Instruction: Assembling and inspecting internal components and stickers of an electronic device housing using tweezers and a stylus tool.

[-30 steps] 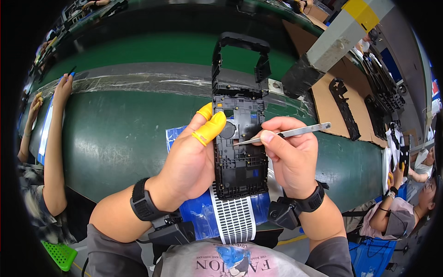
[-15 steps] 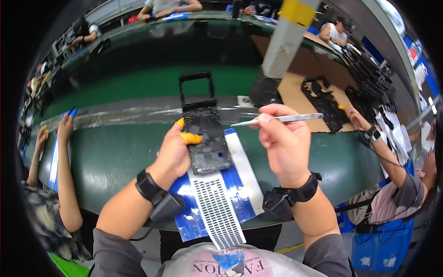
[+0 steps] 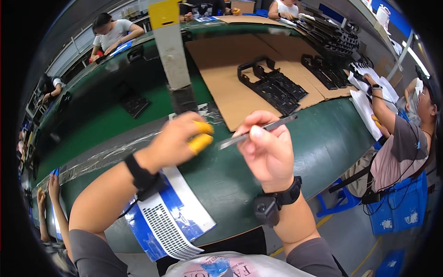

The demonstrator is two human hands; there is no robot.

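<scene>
My left hand [image 3: 173, 141], with yellow finger cots on two fingers, reaches across over the near part of the green table. Its fingers are stretched out and slightly apart, with nothing between them. In my right hand [image 3: 270, 154] a pair of metal tweezers [image 3: 281, 122] is pinched, the tips pointing left toward the left hand. A black plastic frame [image 3: 136, 106] lies on the dark green belt beyond my left hand. Below that hand, a white sheet of small black stickers [image 3: 168, 226] rests on a blue and white plastic bag [image 3: 198, 217].
Several black frames [image 3: 274, 87] lie on a cardboard sheet [image 3: 212, 60] ahead to the right, with a stack of black parts [image 3: 330, 34] behind. A grey and yellow post [image 3: 170, 55] rises in the middle. A co-worker [image 3: 401, 152] sits at the right; others work across the table.
My left hand has let go of the black frame, which now lies on the belt. The view has swung right, toward the cardboard. My right hand still holds the tweezers.
</scene>
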